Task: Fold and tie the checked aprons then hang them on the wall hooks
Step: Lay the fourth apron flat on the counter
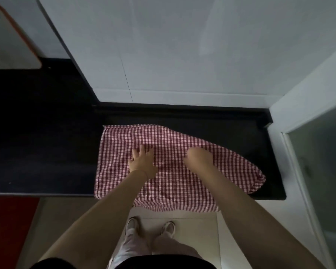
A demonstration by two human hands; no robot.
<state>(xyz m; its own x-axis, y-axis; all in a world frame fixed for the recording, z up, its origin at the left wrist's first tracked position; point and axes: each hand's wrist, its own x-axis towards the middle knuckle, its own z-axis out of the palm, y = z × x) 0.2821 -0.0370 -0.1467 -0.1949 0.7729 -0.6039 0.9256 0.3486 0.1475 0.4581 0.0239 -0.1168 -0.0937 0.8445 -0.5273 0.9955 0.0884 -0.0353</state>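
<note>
Apron [175, 171] lying on dark tabletop [241, 133], near edge hanging over. Pressing my left hand [143, 162] flat, fingers spread. Right hand [199, 158] resting on it, fingers hidden, can't tell grip.

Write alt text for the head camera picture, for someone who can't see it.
Seen from above, a person's left hand lies flat with fingers spread on a red-and-white checked apron spread over a dark counter; the right hand rests on the cloth too, its fingers blurred. The apron's near edge hangs over the counter's front, above the person's shoes.
</note>
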